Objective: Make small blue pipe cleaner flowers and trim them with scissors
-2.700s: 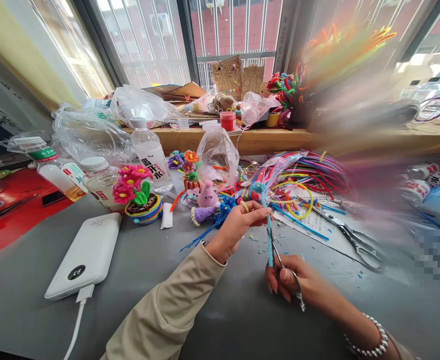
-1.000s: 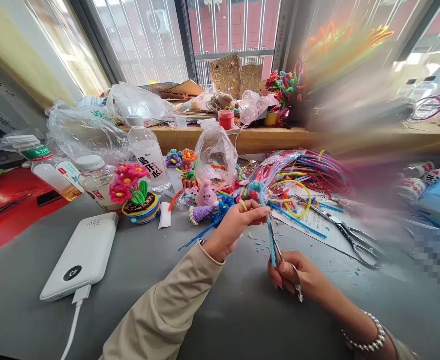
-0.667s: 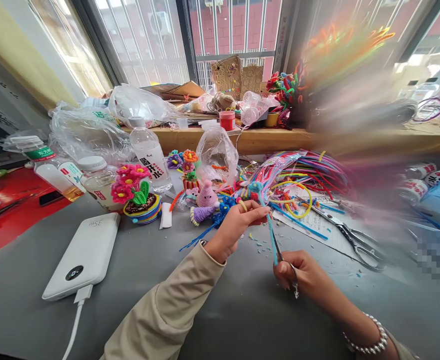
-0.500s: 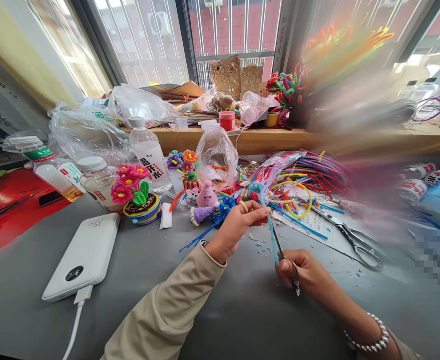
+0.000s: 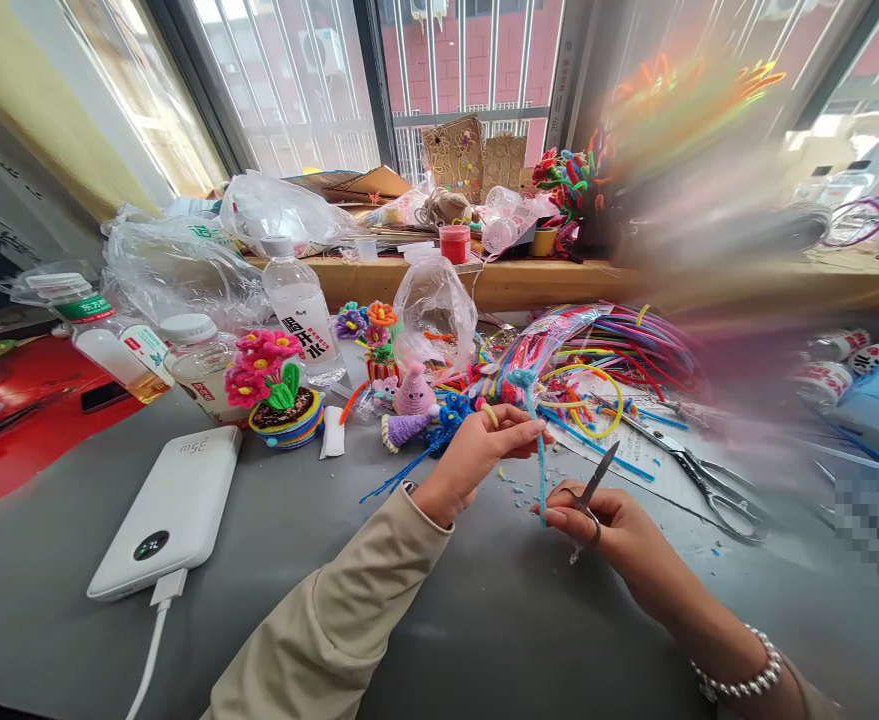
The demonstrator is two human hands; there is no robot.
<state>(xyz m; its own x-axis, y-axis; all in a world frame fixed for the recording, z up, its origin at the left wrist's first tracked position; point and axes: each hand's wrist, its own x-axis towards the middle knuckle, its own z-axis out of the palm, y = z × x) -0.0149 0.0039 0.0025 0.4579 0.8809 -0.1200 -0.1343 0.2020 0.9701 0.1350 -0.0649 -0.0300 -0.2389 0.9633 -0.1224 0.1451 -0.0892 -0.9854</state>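
One pale-blue stem nearly upright above worktop | left hand: fingers pinch it partway, likely for steadiness | right hand: fingers pinch its lower end, scissors angled right, apparently so blades clear it

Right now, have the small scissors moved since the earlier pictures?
Yes: the small scissors have swung right, away from the blue stem, their tip nearer the big scissors.

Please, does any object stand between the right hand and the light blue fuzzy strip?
Nothing visible does: the right hand pinches the lower end of the light blue fuzzy strip. The small scissors in that hand point away beside the strip, not across it.
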